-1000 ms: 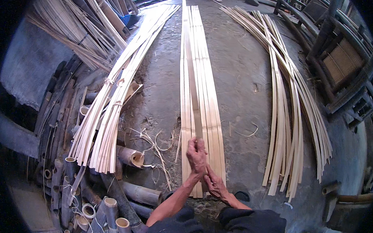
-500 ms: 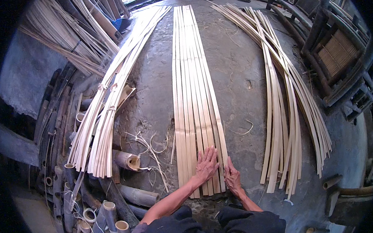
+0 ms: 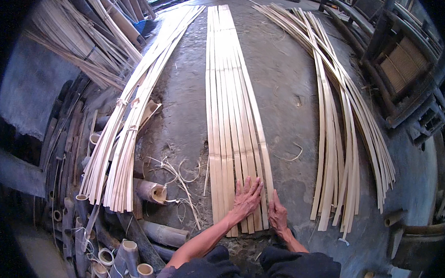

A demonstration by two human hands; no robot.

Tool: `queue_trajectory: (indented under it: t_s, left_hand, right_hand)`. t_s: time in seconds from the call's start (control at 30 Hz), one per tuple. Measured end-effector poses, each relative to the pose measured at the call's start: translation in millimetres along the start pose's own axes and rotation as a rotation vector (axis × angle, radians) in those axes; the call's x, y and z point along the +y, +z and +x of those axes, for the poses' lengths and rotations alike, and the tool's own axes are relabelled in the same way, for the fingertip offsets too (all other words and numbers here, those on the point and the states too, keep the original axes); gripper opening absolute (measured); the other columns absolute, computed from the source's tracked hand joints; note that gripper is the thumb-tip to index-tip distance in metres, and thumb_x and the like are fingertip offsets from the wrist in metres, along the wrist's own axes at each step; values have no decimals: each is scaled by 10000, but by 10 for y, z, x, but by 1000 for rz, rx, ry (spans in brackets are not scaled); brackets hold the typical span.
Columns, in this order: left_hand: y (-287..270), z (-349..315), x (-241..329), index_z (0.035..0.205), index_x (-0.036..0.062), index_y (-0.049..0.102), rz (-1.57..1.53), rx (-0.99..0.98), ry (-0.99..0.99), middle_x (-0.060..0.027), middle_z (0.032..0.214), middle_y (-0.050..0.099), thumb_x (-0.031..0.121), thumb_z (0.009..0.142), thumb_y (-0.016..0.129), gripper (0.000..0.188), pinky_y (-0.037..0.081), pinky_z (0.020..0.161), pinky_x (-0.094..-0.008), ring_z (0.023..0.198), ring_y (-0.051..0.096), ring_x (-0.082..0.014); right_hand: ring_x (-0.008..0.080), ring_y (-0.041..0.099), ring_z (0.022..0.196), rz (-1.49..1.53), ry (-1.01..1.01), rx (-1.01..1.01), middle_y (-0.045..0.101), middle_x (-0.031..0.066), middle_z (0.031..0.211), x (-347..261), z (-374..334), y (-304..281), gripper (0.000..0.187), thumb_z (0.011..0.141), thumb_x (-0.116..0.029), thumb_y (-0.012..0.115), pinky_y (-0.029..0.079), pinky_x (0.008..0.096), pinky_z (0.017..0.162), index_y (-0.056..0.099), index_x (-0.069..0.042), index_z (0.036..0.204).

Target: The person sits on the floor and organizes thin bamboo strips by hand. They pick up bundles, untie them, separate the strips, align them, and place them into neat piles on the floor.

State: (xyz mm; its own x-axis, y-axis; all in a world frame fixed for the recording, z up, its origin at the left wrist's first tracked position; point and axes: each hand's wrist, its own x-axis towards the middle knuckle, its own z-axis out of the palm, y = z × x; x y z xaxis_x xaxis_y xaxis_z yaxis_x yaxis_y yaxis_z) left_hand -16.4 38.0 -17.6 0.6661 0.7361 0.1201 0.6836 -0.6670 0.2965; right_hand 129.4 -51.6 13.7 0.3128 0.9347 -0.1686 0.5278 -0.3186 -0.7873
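Long, pale bamboo strips (image 3: 226, 124) lie side by side on the floor in front of me, running lengthwise away from me. Across their near end, my left hand (image 3: 247, 195) rests flat with its fingers stretched out. My right hand (image 3: 278, 211) is at the right edge of the outermost strip, held on its side with fingers straight and close together. It grips nothing that I can see. The strips under my left palm are hidden.
Tied bamboo strips (image 3: 120, 164) lie to the left, and loose strips (image 3: 331, 144) cross one another on the right. Cut bamboo tubes (image 3: 153, 191) and thin shavings (image 3: 177, 174) are at the near left. A dark bamboo chair (image 3: 402, 65) stands at the far right.
Both hands have shifted slightly toward me along the near end of the strips. The strips look nearly the same.
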Motion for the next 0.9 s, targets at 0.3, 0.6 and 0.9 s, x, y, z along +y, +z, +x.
queue_trajectory:
  t_s: [0.3, 0.6, 0.9]
  left_hand:
    - [-635, 247, -38, 1409, -3, 347, -1322, 330, -475, -201, 1257, 541, 371, 1018, 373, 541, 412, 1008, -434, 1156, 543, -269]
    - [-670, 135, -985, 1410, -38, 352, -760, 486, -724, -217, 927, 640, 150, 942, 450, 514, 497, 696, -389, 728, 621, -268]
    - [-640, -270, -1134, 1369, -83, 364, -695, 395, -667, -301, 985, 605, 118, 914, 445, 504, 460, 761, -454, 914, 613, -411]
  right_hand:
    - [192, 540, 545, 112, -353, 110, 544, 127, 649, -333, -179, 260, 485, 985, -177, 470, 470, 328, 535, 354, -70, 1443]
    - [147, 529, 616, 255, -334, -403, 539, 79, 749, -924, -156, 832, 502, 982, -149, 486, 466, 286, 593, 324, -62, 1450]
    - [190, 589, 698, 174, -230, -351, 548, 112, 823, -406, -145, 687, 341, 953, -111, 520, 485, 318, 609, 542, -24, 1282]
